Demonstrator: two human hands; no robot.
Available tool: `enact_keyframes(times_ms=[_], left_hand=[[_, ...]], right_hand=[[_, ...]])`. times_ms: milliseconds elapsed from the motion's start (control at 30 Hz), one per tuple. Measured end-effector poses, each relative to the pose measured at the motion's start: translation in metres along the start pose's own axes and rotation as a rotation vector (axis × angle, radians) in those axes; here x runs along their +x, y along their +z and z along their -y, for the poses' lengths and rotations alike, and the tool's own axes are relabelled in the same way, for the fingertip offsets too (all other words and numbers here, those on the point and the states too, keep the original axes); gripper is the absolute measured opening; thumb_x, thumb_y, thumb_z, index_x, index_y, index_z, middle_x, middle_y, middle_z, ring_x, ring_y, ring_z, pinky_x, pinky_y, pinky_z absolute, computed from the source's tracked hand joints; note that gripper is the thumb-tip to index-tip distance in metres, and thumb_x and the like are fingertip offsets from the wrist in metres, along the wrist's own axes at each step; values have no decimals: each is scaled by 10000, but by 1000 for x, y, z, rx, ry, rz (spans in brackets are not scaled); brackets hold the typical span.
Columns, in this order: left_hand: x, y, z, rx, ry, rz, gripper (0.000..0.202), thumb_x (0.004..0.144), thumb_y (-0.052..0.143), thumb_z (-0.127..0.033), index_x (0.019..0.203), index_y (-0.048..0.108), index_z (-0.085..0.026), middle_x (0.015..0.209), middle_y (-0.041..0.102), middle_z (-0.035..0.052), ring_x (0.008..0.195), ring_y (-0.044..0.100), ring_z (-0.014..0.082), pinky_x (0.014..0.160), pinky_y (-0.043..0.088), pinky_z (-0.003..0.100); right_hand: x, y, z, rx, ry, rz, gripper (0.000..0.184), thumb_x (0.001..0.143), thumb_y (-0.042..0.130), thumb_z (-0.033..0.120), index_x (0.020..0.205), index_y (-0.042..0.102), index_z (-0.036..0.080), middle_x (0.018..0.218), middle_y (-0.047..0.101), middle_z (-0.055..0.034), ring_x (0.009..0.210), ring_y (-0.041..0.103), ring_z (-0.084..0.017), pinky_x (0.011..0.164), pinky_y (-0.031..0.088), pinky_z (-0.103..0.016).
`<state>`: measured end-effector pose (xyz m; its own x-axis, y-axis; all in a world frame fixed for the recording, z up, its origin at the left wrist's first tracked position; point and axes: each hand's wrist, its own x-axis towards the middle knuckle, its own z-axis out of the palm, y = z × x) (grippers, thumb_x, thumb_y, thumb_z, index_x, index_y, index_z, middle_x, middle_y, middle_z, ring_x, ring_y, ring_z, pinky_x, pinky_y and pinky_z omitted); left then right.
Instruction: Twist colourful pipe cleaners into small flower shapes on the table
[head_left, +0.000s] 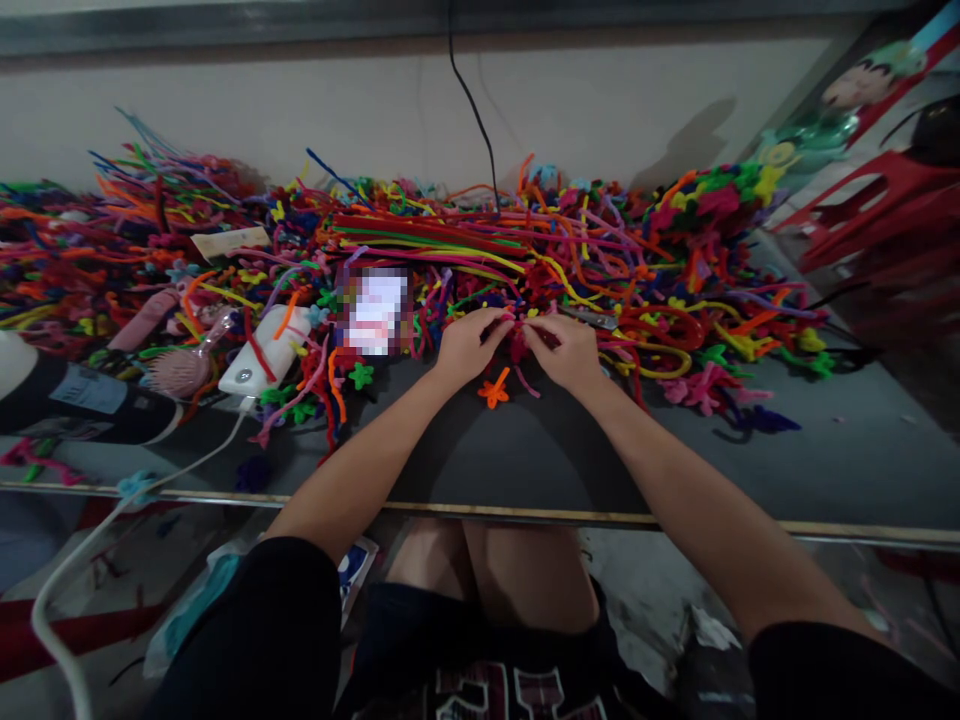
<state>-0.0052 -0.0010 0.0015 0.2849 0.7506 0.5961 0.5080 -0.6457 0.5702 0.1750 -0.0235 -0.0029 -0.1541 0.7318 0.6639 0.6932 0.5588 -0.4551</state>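
Note:
My left hand and my right hand face each other over the near edge of a heap of pipe cleaners. The fingertips of both are pinched on a small magenta pipe cleaner piece; its exact shape is partly hidden by the fingers. Just below them an orange pipe cleaner flower lies on the dark tabletop. A bundle of straight pipe cleaners, red, green and yellow, lies behind my hands. Scissors with red handles rest to the right of my right hand.
Left of my hands lie a phone with a blurred screen, a white device with a cable, a pink hairbrush and a dark bottle on its side. A red chair stands at the right. A black cord hangs behind.

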Motion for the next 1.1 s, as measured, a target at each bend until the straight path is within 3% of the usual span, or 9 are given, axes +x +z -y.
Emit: enact_keyframes(times_ms=[267, 367, 467, 633, 833, 1100], left_hand=[[2, 0, -5, -252, -119, -35, 160, 891, 558, -287, 887, 660, -164, 766, 675, 14, 665, 590, 97, 659, 485, 233], [2, 3, -1, -401, -193, 7, 167, 870, 577, -302, 883, 654, -155, 724, 645, 5, 624, 566, 87, 622, 472, 224], [2, 6, 2, -521, -232, 121, 169, 845, 600, -299, 899, 651, -146, 705, 632, 3, 605, 564, 82, 598, 464, 217], [1, 4, -1, -574, -175, 261, 143, 818, 633, -281, 838, 658, -141, 717, 646, 9, 612, 574, 80, 631, 476, 228], [2, 5, 1, -615, -240, 200, 135, 789, 665, -264, 855, 664, -146, 709, 660, 2, 590, 585, 78, 622, 496, 228], [4, 8, 1, -701, -398, 150, 154, 744, 701, -212, 835, 592, -153, 677, 644, -31, 507, 558, 51, 532, 487, 194]], right_hand=[[3, -8, 2, -85, 6, -159, 260, 948, 471, 332, 1044, 686, 221, 982, 732, -70, 934, 679, -201, 857, 527, -348], [5, -10, 0, -73, 59, -246, 242, 933, 510, 367, 995, 680, 205, 954, 728, -70, 903, 677, -198, 822, 534, -337], [6, -9, -1, -39, 100, -280, 240, 923, 529, 393, 922, 677, 203, 887, 726, -58, 842, 676, -189, 772, 539, -328], [5, -5, 0, 79, 148, -216, 236, 904, 557, 403, 871, 686, 209, 831, 723, -43, 757, 669, -175, 728, 542, -330], [4, -1, 0, 176, 126, -112, 184, 878, 590, 341, 847, 711, 206, 798, 732, -44, 724, 670, -177, 696, 538, -329], [1, 1, -2, 207, 10, 4, 163, 856, 569, 261, 901, 717, 207, 906, 741, -60, 816, 688, -192, 759, 549, -352]])
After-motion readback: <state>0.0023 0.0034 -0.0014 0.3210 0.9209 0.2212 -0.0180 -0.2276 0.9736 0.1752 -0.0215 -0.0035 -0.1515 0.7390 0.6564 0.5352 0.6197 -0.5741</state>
